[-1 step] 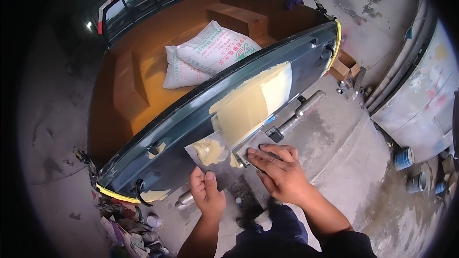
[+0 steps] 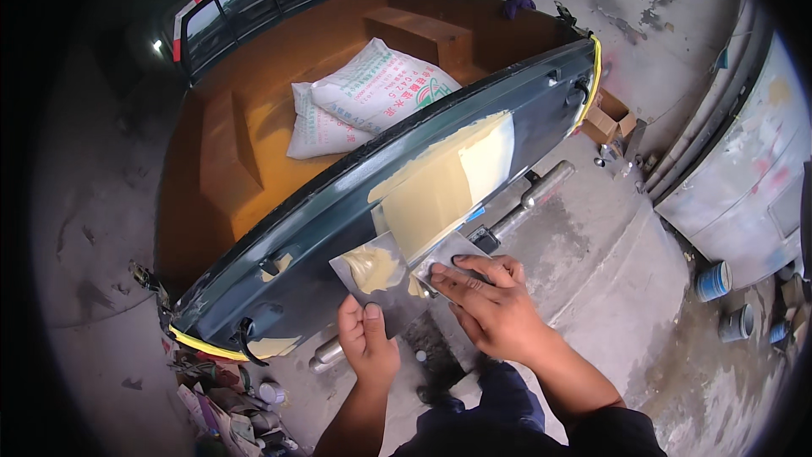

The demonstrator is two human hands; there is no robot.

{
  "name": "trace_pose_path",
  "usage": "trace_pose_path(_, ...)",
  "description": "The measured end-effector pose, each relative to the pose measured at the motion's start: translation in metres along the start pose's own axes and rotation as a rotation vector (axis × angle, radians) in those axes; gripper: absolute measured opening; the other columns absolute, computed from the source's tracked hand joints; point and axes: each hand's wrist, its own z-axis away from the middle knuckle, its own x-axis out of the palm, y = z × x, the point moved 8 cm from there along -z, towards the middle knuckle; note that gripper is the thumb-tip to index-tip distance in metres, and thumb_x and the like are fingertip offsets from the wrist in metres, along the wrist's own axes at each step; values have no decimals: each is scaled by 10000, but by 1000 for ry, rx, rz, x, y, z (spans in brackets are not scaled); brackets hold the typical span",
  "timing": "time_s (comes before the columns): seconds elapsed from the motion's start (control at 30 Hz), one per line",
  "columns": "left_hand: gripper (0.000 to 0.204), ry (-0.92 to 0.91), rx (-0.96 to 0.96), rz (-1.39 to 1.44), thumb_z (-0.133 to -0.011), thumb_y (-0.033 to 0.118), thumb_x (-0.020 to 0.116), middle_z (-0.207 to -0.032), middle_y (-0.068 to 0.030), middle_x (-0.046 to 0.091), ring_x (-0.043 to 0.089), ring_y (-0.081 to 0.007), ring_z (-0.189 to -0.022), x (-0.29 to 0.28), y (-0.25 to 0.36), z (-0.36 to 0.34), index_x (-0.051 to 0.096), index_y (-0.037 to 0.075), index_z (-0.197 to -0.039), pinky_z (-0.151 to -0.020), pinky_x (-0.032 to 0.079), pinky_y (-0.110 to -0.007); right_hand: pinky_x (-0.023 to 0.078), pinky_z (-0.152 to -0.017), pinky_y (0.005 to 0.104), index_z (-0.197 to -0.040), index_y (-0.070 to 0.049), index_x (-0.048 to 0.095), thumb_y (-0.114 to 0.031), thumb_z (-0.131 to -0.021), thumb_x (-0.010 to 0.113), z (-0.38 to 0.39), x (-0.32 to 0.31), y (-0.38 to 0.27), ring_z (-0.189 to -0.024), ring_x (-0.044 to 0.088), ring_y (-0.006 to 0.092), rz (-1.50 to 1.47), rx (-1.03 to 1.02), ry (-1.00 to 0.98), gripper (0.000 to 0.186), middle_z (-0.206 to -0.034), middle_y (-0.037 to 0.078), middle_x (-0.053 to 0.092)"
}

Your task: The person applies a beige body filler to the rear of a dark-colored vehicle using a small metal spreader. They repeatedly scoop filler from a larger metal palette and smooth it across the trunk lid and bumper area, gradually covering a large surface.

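Note:
My left hand (image 2: 368, 345) grips a flat metal plate (image 2: 359, 288) by its lower edge; a dollop of beige filler (image 2: 374, 264) lies on it. My right hand (image 2: 492, 305) presses a thin metal spreader (image 2: 446, 256) flat under its fingers, right next to the plate. The spreader's far edge meets the lower end of a wide beige filler patch (image 2: 440, 182) on the dark green tailgate (image 2: 321, 220) of a pickup truck. Smaller filler spots show near the tailgate's left end.
The orange truck bed (image 2: 245, 152) holds two white sacks (image 2: 372, 85). A metal bumper tube (image 2: 545, 184) runs below the tailgate. A cardboard box (image 2: 605, 123) sits at its right end. Paint cans (image 2: 715, 279) and a grey panel (image 2: 744, 178) stand right; clutter (image 2: 228, 406) lies lower left.

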Motion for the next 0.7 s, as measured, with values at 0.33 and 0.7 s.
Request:
trace_pose_path(0.33, 365, -17, 21, -273, -1095, 91, 490, -1255, -107, 645, 586, -103, -1103, 76, -25, -16, 468, -93, -1409, -975, 427, -224, 383, -1005, 478, -1224, -135, 728, -53, -777, 712, 26, -17, 105, -1228, 585, 199, -102, -6, -104, 455, -1325, -22, 699)
trace_pose_path(0.7, 370, -29, -108, -324, -1088, 42, 470, -1299, -127, 655, 591, -138, -1177, 170, -114, -16, 488, -76, -1438, -1037, 424, -265, 379, -978, 425, -1241, -111, 727, -54, -797, 723, -12, -65, 171, -1221, 581, 195, -246, -129, -13, 447, -1318, -3, 707)
